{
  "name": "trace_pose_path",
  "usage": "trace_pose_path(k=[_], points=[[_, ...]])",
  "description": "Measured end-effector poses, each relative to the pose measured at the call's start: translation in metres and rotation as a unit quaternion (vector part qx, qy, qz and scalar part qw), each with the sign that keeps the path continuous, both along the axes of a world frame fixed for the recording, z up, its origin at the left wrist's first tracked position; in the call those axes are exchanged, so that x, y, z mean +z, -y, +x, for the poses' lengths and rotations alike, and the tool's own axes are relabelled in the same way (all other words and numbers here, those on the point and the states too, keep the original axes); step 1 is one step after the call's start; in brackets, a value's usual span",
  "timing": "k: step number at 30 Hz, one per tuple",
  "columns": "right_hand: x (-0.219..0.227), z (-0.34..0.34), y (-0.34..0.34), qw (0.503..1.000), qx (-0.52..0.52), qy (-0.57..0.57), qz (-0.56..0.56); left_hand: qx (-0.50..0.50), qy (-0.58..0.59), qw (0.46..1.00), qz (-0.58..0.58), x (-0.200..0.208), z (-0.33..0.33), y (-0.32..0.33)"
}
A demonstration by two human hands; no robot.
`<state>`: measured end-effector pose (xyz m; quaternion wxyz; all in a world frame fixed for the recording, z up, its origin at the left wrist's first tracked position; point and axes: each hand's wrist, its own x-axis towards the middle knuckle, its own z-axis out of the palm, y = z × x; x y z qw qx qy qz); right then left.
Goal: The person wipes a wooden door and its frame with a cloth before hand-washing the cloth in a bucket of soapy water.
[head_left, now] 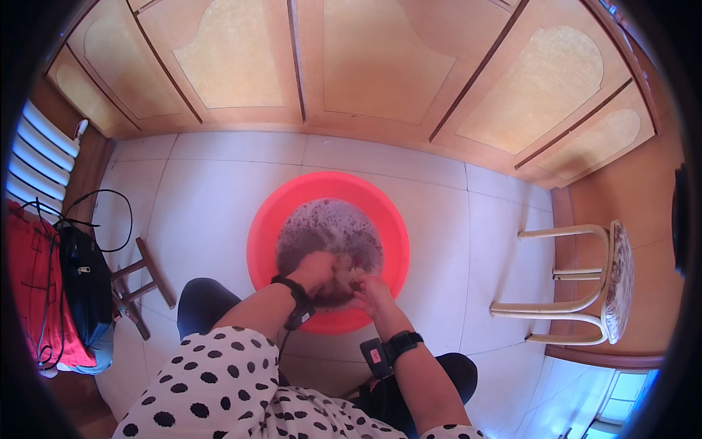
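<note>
A red plastic basin (267,271) stands on the floor in front of me, holding dark water topped with foamy suds (329,219). In its near half a wet, brownish-beige cloth (342,274) is bunched up between my hands. My left hand (316,271) reaches into the basin, closed on the cloth's left side, its fingertips partly hidden by the cloth and water. My right hand (373,294) comes in over the near right rim, its fingers bent and pinching the cloth's right edge. Both wrists carry black straps with small devices.
Wooden cabinet doors (380,66) line the far side. On the right a chair (610,282) lies tipped or stands at the wall. At left are a white radiator (44,157), a dark folding stool (142,278), a black bag (84,285) on red fabric, and a looping cable. My knees flank the basin.
</note>
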<state>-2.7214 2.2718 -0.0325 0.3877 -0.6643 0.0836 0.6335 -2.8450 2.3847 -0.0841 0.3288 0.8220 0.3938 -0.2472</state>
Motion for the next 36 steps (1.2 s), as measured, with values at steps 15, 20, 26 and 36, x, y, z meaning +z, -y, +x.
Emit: trace_pose_path(k=[15, 20, 26, 36], points=[[0.025, 0.002, -0.016, 0.934, -0.1, -0.141, 0.312, 0.068, 0.356, 0.928, 0.089, 0.141, 0.033, 0.053], [0.002, -0.02, -0.025, 0.944, -0.182, -0.182, 0.205, 0.276, 0.22, 0.925, 0.137, 0.054, 0.013, -0.006], [-0.004, -0.002, -0.013, 0.987, -0.142, -0.072, 0.024, 0.339, 0.08, 0.936, 0.06, -0.019, -0.042, -0.033], [-0.016, -0.006, -0.009, 0.999, -0.042, -0.009, -0.028, 0.217, 0.014, 0.975, 0.043, -0.01, -0.018, -0.009]])
